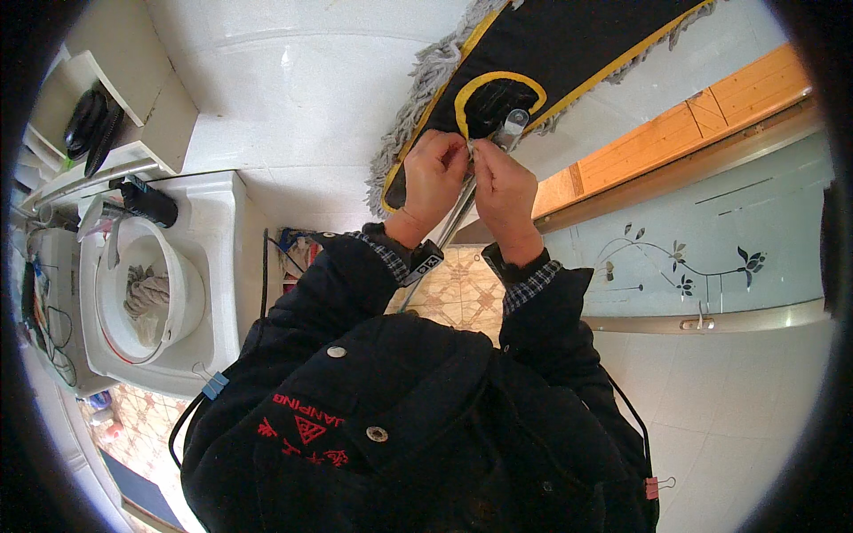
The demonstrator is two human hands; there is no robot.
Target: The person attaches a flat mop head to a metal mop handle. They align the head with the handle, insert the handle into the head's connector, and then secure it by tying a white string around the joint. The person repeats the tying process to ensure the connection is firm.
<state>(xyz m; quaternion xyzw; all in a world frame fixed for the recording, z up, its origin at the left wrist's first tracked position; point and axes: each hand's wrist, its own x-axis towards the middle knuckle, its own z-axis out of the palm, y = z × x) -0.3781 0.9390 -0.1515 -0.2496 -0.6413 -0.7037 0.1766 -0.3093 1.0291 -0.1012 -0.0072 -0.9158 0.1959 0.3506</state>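
Observation:
A long flat dust mop cover (591,44) slants across the top of the view. It is black with yellow edging and a grey yarn fringe, and a yellow-trimmed curved opening shows in it. My left hand (433,182) and my right hand (508,193) meet at the lower end of that curved trim, fingertips pinched on the cover's edge. A small pale bit shows between the fingertips, too small to name. Below the hands runs a shiny metal mop pole (458,211). A grey joint piece (514,125) sticks up just beyond my right hand.
At left a white washbasin (229,253) holds a white bucket (191,293) with a grey mop bundle inside. A black bottle (149,202) stands on its far edge. A shelf (169,111) is above. At right is a frosted glass door (684,240) with a flower pattern.

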